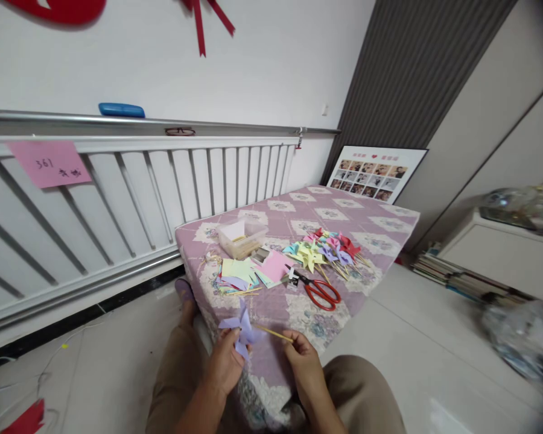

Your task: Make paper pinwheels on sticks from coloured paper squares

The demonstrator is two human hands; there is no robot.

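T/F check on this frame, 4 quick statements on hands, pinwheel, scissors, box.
1. The left hand holds a lilac paper pinwheel. True.
2. The right hand is on the scissors. False: it pinches the yellow stick; the scissors lie apart on the table.
3. The scissors have red handles. True.
4. The clear plastic box sits on the floor. False: it is on the table.

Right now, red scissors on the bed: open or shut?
Shut. The red scissors lie flat on the purple bedspread, blades together as one dark line, the two handle loops side by side.
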